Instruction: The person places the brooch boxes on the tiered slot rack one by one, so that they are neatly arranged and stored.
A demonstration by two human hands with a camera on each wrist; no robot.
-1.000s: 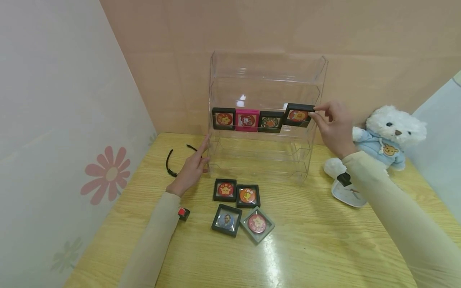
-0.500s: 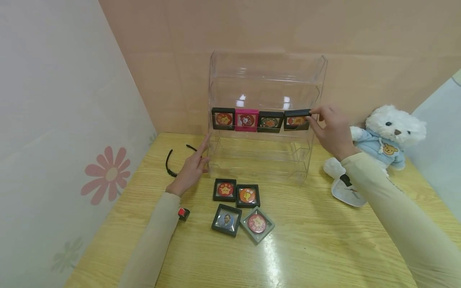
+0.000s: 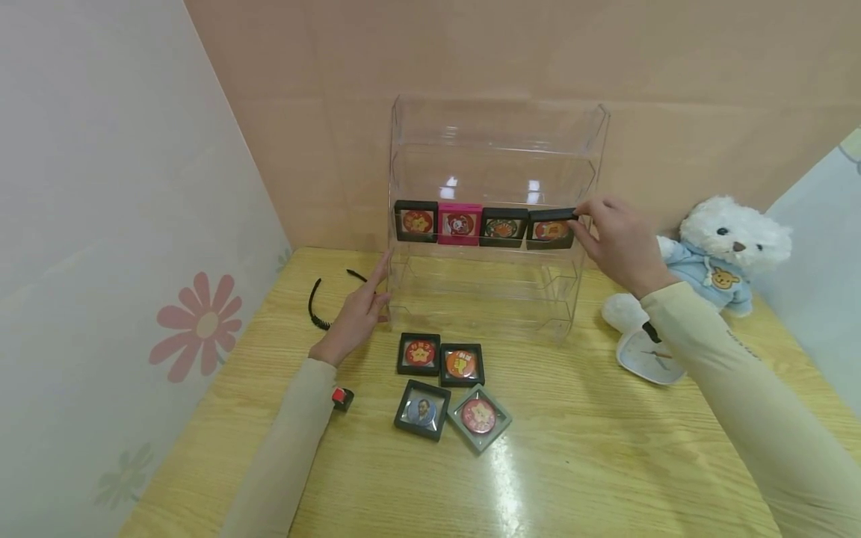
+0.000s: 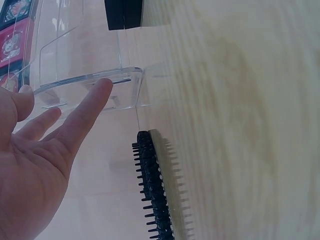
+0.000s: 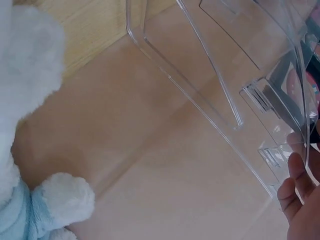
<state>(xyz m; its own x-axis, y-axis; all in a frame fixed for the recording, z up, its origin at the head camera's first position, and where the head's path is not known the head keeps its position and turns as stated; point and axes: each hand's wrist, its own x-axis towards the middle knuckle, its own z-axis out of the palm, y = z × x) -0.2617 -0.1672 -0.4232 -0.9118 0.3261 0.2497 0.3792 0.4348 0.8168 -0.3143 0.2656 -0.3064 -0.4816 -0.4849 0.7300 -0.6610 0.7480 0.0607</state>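
Yellowish wood forms the table, on which a clear, tiered plastic rack stands upright. Beside it sits a white bear in blue. The person's left hand lies ungrasping, straight fingers against the rack's left side; the right hand pinches the end frame near its upper right corner. Behind the left hand lies a toothed black band; near the bear's foot, a white clock.

At the right end of a middle tier, the end frame faces the person, its longer axis running left to right, nearly level, top right corner slightly raised. It is black, with a round red-and-yellow badge inside. That tier also bears a left frame, a pink frame and a third frame. Before the rack lie three black frames and a grey frame, each containing a round badge. A red-and-black block lies near the left sleeve.
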